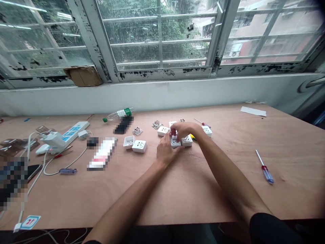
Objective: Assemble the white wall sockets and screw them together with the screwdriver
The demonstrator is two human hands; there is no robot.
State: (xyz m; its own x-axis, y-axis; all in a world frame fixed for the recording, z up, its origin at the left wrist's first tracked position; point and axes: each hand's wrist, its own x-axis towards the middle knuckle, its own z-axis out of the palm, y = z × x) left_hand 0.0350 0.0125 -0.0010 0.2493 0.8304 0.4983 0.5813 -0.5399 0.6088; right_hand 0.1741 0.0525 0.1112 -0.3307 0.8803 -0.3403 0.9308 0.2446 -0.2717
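The tabletop [142, 189] before me is of brown wood, dull, with a fine grain. On its left part, toward the far edge, a white power strip [75, 131] lies slantwise, with a row of blue marks along its length.

Both my hands are at the middle of the tabletop, closer to the far edge than to the near one. My left hand [164, 149] is partly closed and grips a socket [175, 143] at its left side, the thumb along the near side. My right hand [185, 128] bends over this socket from above, its fingers drawn together on a red piece [173, 131]; it is too covered for me to say what it is.

Near the far edge, left of the middle, a clear plastic bottle [123, 113] lies on its side, its green cap toward the left. On the right part, a screwdriver [265, 169] points its metal shaft to the far edge, and its bluish clear handle to the near edge.

The socket under my hands is white, hard and square, so it shows no clear long axis; its slotted face looks up. Left of my hands, another socket [139, 146] sits touching an open white box [128, 142]. Smallest is a metal-topped insert [137, 130], just beyond them.
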